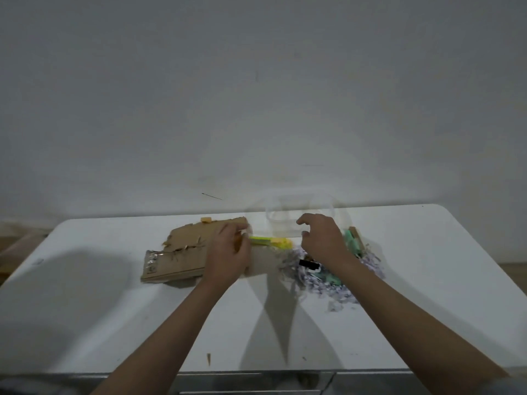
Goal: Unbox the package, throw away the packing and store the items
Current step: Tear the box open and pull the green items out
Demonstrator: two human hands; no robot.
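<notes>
A torn, flattened cardboard box [182,252] lies on the white table [114,309]. My left hand [228,252] is over its right end and pinches the near end of a yellow-green item [271,241], blurred. My right hand [322,240] hovers with fingers loosely curled and nothing in it, just in front of a clear plastic container [285,220]. Shredded paper packing [328,283] is piled under my right wrist, with a black item [308,265] and green items [351,240] among it.
A small yellow piece [206,220] sits behind the cardboard near the wall. A sliver of cardboard [208,359] lies near the table's front edge. Drawers [256,383] show below the front edge.
</notes>
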